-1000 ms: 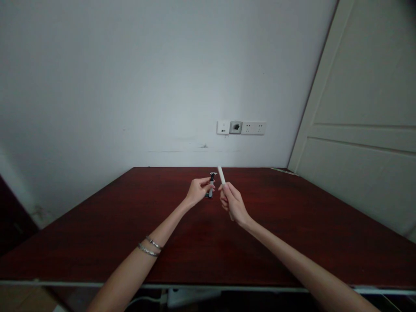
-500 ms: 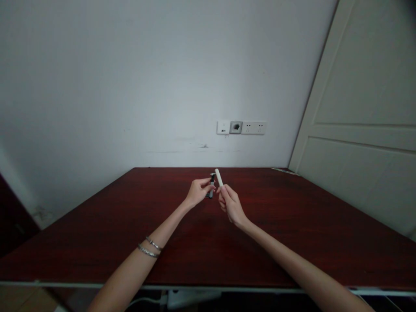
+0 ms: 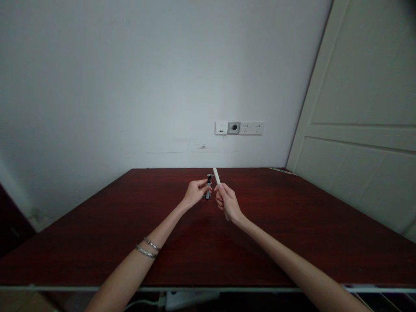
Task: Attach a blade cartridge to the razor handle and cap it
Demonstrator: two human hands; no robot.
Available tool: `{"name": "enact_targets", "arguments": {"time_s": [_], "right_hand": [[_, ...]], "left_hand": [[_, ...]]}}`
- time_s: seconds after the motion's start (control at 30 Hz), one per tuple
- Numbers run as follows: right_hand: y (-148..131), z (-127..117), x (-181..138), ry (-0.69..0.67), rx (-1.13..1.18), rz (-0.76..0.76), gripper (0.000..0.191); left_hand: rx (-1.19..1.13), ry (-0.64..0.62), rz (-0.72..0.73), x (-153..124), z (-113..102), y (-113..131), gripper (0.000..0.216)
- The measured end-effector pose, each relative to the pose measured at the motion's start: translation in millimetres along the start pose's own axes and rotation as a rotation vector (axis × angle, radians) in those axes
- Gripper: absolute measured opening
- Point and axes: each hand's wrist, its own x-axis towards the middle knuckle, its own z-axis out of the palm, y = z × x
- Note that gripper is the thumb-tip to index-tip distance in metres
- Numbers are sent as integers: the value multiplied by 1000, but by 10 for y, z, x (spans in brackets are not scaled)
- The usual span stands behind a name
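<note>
My left hand [image 3: 195, 193] is closed round a small black and silver object [image 3: 208, 184], held upright above the dark red table [image 3: 292, 225]. Two silver bangles [image 3: 147, 248] ring my left forearm. My right hand [image 3: 225, 201] is closed on a white stick-shaped object [image 3: 216, 176], whose upper end tilts up and left. The two hands are close together near the middle of the table, and the white stick's tip stands just right of the small object's top. Whether the two objects touch I cannot tell.
A white wall rises behind the table, with a row of sockets [image 3: 238, 128] above its far edge. A cream panelled door [image 3: 360, 130] stands at the right. A white power strip [image 3: 188, 299] lies below the table's near edge.
My right hand has brought the white stick leftward, closer to the small object in my left hand. Both hands have drifted slightly left.
</note>
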Motion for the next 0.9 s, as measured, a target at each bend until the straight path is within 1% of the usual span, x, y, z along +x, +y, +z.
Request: {"name": "enact_targets", "arguments": {"time_s": [0.17, 0.3, 0.43, 0.53, 0.7, 0.77, 0.9], "right_hand": [[78, -47, -50, -32, -13, 54, 36], [159, -55, -142, -87, -40, 94, 35], [111, -33, -108, -32, 4, 30, 34], [126, -30, -85, -18, 11, 25, 34], [223, -44, -142, -76, -21, 74, 35], [203, -37, -131, -50, -4, 53, 35], [175, -7, -91, -16, 29, 27, 34]], "left_hand": [[-51, 42, -16, 32, -8, 9, 26], [-105, 94, -66, 63, -17, -23, 34], [-104, 36, -37, 40, -4, -28, 27], [-99, -5, -22, 20, 20, 2, 25], [-146, 55, -82, 31, 8, 19, 31], [-148, 68, -96, 36, -1, 5, 31], [-134, 36, -60, 41, 8, -30, 24]]}}
